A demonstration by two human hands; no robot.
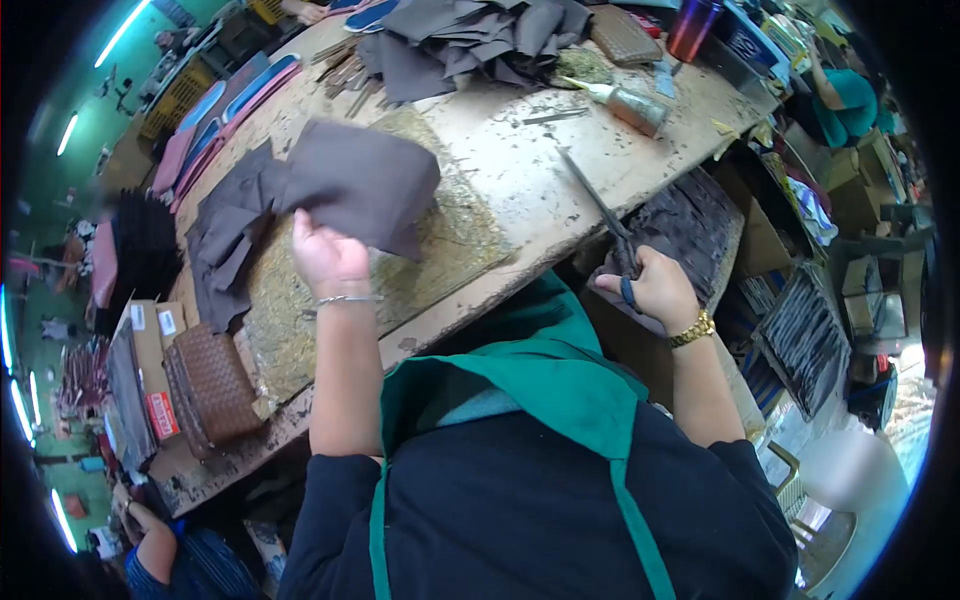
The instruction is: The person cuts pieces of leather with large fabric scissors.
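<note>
My left hand [330, 256] is closed on the lower edge of a dark brown sheet of cloth or thin leather [362, 182]; the fingers are partly hidden beneath it. The sheet hangs over a stained, yellowish work board [455, 240]. Left of it, a crumpled brown piece [228, 235] lies at the board's edge. Past the table's front edge, my right hand [662, 292] grips a pair of dark scissors [598, 195] by the handles. Their blades point up and away over the table, well apart from the sheet, and look closed.
A heap of dark pieces [470, 45] covers the table's far side. A glue-smeared bottle [630, 108] and a tumbler [693, 30] stand at right. Woven brown leather [212, 385] lies at left. Below the right edge sits a board of dark strips [690, 230]. Other people work nearby.
</note>
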